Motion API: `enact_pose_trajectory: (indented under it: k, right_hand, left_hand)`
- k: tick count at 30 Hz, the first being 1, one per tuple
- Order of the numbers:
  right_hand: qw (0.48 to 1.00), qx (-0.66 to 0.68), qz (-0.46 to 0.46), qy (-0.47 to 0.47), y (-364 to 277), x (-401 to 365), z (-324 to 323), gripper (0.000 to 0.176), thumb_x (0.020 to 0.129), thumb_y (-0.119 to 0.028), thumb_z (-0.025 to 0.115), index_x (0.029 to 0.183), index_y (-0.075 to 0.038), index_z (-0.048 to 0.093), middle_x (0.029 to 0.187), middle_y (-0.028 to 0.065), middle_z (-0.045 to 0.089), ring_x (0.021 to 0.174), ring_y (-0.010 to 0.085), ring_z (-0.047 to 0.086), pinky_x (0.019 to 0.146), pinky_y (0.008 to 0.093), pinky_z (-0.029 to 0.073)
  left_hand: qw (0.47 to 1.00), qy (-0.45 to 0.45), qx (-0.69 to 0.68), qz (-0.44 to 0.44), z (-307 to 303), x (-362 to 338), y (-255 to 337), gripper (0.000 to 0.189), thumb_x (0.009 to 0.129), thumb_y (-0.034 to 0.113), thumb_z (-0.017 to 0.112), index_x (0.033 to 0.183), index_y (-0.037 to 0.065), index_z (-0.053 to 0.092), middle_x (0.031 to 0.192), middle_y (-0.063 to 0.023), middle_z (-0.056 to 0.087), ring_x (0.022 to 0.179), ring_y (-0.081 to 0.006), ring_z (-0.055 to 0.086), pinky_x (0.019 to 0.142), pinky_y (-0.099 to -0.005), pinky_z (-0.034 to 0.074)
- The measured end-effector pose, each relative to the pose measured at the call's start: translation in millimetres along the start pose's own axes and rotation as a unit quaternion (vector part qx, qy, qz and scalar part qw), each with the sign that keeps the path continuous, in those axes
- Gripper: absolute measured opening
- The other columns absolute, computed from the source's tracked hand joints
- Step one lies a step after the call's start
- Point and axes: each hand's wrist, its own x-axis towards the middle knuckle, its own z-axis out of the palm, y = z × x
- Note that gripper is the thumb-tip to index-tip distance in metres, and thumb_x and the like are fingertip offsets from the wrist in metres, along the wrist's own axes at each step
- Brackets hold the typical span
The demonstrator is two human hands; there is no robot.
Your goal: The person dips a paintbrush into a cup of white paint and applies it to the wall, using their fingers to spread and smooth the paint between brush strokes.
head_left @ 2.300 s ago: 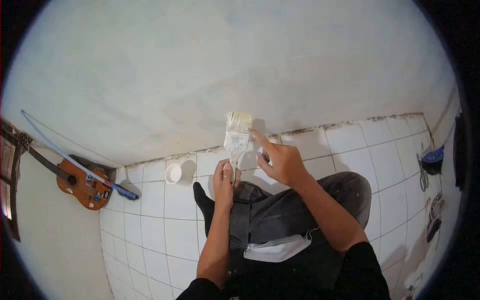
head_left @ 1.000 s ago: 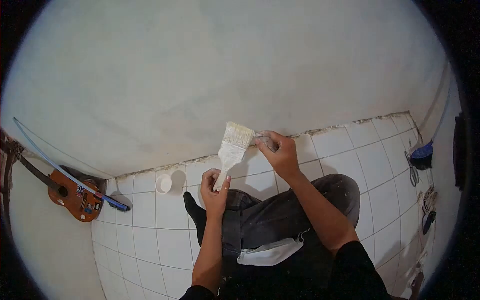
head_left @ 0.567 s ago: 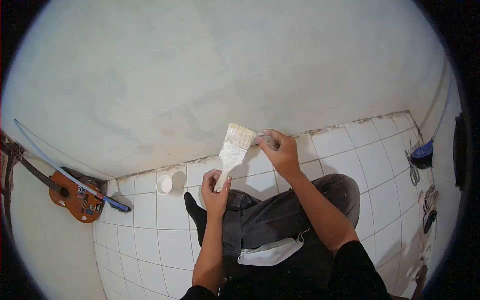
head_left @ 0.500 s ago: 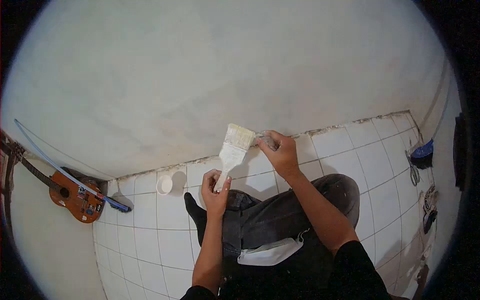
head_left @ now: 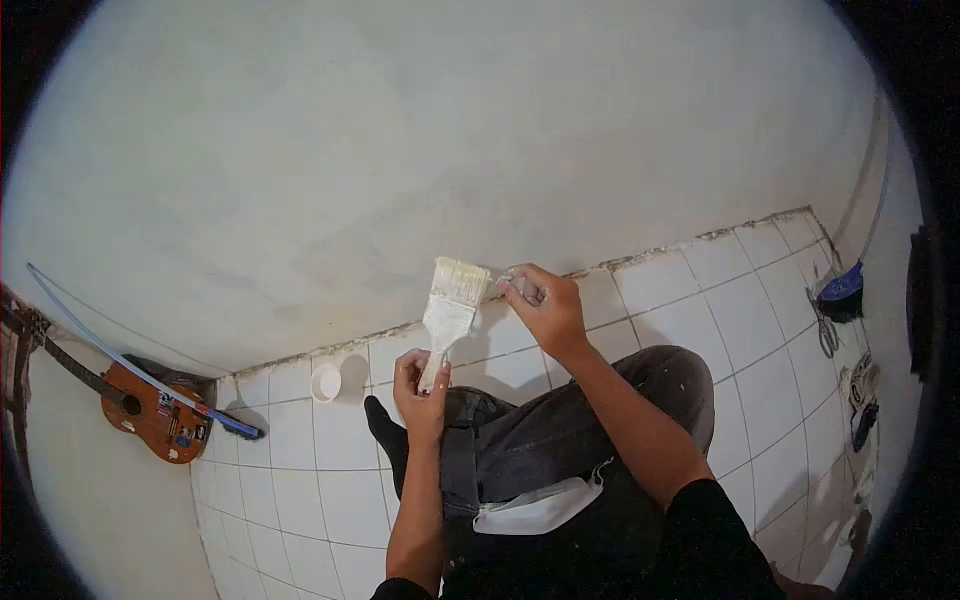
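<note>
A wide paintbrush (head_left: 452,310), coated in white paint, is held bristles up by its handle in my left hand (head_left: 420,393). Its pale yellowish bristles tilt slightly to the left in front of the wall. Beside the right edge of the bristles, my right hand (head_left: 545,307) has its thumb and fingertips pinched together. Whatever lies between those fingertips is too small to name. A white cup (head_left: 326,383) stands on the floor to the left of my foot.
The wall (head_left: 480,130) rises right in front, meeting the white tiled floor (head_left: 352,505). A guitar (head_left: 160,412) and a blue-handled broom (head_left: 130,347) lean at the left. Scissors (head_left: 827,335) and a blue brush (head_left: 842,290) are at the right. A white mask (head_left: 540,507) lies on my lap.
Both hands and the paintbrush have shifted slightly left in view. The brush stands a little more upright, and my right hand remains beside its bristles.
</note>
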Motion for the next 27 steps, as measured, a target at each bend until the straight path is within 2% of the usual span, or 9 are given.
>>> enact_pose_trajectory:
  k: [11,17,19,23,25,27]
  right_hand:
    - [0.998,0.061,0.027,0.008,-3.7,5.4,-8.8,0.020,0.092,-0.019,0.076,0.103,-0.002,0.076,0.061,0.0055,0.053,0.055,0.0112,0.045,0.054,0.0307,0.039]
    - [0.998,0.052,0.017,-0.019,-8.6,3.1,-9.2,0.025,0.093,-0.022,0.076,0.109,-0.003,0.076,0.068,0.0112,0.065,0.057,0.0145,0.049,0.058,0.0325,0.044]
    - [0.997,0.078,0.010,-0.022,-9.4,2.9,-7.9,0.024,0.094,-0.017,0.077,0.108,0.001,0.076,0.060,-0.0009,0.047,0.058,0.0055,0.037,0.052,0.0278,0.033]
    - [0.997,0.065,0.019,-0.025,-8.5,3.4,-6.5,0.023,0.093,-0.017,0.078,0.108,0.001,0.076,0.059,-0.0007,0.046,0.058,0.0053,0.037,0.052,0.0280,0.033]
    - [0.997,0.074,-0.019,0.004,-0.3,2.7,-1.5,0.022,0.093,-0.017,0.079,0.106,0.000,0.076,0.059,-0.0004,0.045,0.057,0.0055,0.036,0.051,0.0283,0.033]
    - [0.998,0.055,0.000,-0.010,-8.4,3.9,-8.6,0.020,0.093,-0.017,0.079,0.103,0.000,0.075,0.059,-0.0003,0.044,0.057,0.0056,0.036,0.051,0.0282,0.033]
  left_hand:
    - [1.000,0.005,0.003,0.011,-0.9,1.5,-3.4,0.032,0.090,0.003,0.077,0.115,0.003,0.056,0.108,-0.0043,0.060,0.105,-0.0142,0.060,0.094,-0.0281,0.046]
    - [1.000,0.005,0.018,0.018,-0.4,2.3,-2.8,0.034,0.089,-0.001,0.075,0.117,0.003,0.056,0.107,-0.0051,0.060,0.100,-0.0138,0.060,0.091,-0.0270,0.047]
    - [1.000,0.000,0.022,0.009,-1.1,1.3,-3.5,0.034,0.089,-0.001,0.075,0.117,0.003,0.056,0.107,-0.0052,0.060,0.100,-0.0139,0.060,0.091,-0.0270,0.047]
    - [1.000,0.000,0.010,0.018,-0.7,0.6,-3.1,0.033,0.090,0.000,0.075,0.116,0.003,0.056,0.106,-0.0051,0.061,0.099,-0.0136,0.061,0.089,-0.0265,0.048]
    - [1.000,0.001,-0.003,0.015,0.2,1.0,-2.1,0.032,0.090,0.000,0.075,0.116,0.003,0.056,0.105,-0.0049,0.061,0.098,-0.0132,0.061,0.088,-0.0263,0.048]
    - [0.999,0.003,0.012,0.031,0.5,1.5,-1.5,0.032,0.090,0.001,0.075,0.116,0.003,0.056,0.104,-0.0045,0.061,0.097,-0.0126,0.060,0.087,-0.0261,0.048]
